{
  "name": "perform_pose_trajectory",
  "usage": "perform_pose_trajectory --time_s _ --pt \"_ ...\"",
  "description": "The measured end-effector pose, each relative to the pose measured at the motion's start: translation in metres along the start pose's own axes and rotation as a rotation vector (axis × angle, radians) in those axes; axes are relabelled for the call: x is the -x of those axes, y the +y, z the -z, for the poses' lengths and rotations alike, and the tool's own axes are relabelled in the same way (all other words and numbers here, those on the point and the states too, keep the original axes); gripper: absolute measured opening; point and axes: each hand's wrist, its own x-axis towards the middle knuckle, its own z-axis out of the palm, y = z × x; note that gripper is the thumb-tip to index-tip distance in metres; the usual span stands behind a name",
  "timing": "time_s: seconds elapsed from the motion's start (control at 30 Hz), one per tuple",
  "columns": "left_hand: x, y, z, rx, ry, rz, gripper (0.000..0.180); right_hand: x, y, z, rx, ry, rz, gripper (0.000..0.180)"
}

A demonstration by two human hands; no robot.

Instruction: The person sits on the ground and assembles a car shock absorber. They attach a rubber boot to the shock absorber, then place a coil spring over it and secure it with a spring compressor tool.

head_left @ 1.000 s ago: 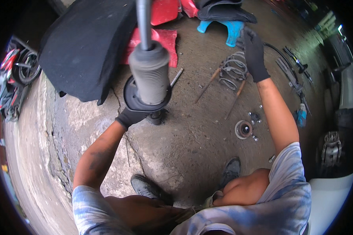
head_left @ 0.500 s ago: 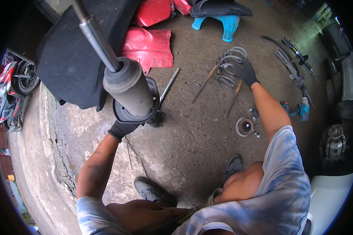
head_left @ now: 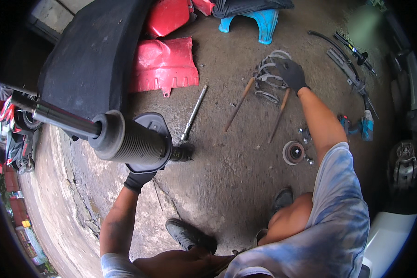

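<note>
A strut (head_left: 135,144) with a ribbed black bellows and a wide spring seat leans to the left, its chrome rod pointing to the upper left. Just below the seat, my gloved left hand (head_left: 141,180) is closed around the strut's body; the seat hides part of the fingers. Farther off to the right, a grey coil spring (head_left: 271,85) lies on the ground. My gloved right hand (head_left: 290,75) is closed on the spring's right side. Two threaded rods, a left one (head_left: 238,107) and a right one (head_left: 279,115), extend from the spring toward me.
A metal bar (head_left: 194,112) lies right of the strut. Round mount (head_left: 293,152) and nuts lie near my right forearm, with a blue power tool (head_left: 367,126) beyond. Red panels (head_left: 164,65), a black liner (head_left: 92,55) and a blue stool (head_left: 264,25) stand at the back.
The strut has tipped over to the left, its rod swinging left and down in my left hand. My right hand stays on the coil spring.
</note>
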Motion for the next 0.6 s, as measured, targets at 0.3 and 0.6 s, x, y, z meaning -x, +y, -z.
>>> perform_pose_trajectory --time_s 0.3,0.6 --pt "-0.002 0.010 -0.005 0.015 0.044 0.040 0.047 -0.004 -0.009 -0.026 -0.126 -0.007 0.095 0.047" --pt "-0.014 0.023 -0.075 0.138 0.405 -0.009 0.039 -0.002 -0.006 -0.032 -0.063 0.084 0.253 0.039"
